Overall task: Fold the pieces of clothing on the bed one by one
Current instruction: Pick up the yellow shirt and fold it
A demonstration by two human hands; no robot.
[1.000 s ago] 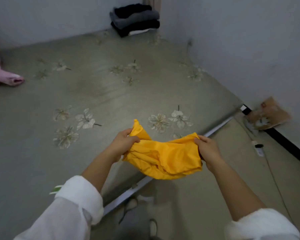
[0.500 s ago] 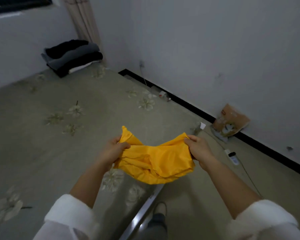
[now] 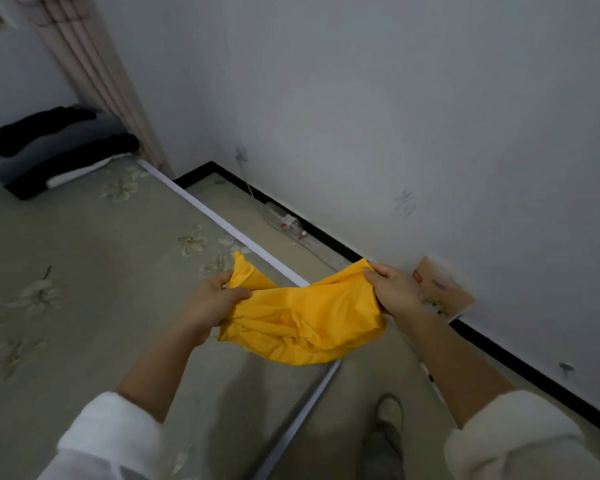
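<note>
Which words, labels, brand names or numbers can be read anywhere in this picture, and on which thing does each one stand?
No text can be read here.
Paper bag against the wall: a red mark and some print, too blurred to read.
Plastic bottle on the floor: a red and white label, too small to read.
Wall: faint scribbles, not legible as words.
Yellow garment: no print visible.

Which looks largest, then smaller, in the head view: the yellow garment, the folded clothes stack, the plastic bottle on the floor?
1. Yellow garment, though nearness to the camera inflates it.
2. Folded clothes stack, farther off, so its rank against the garment is unsure.
3. Plastic bottle, clearly smallest.
</note>
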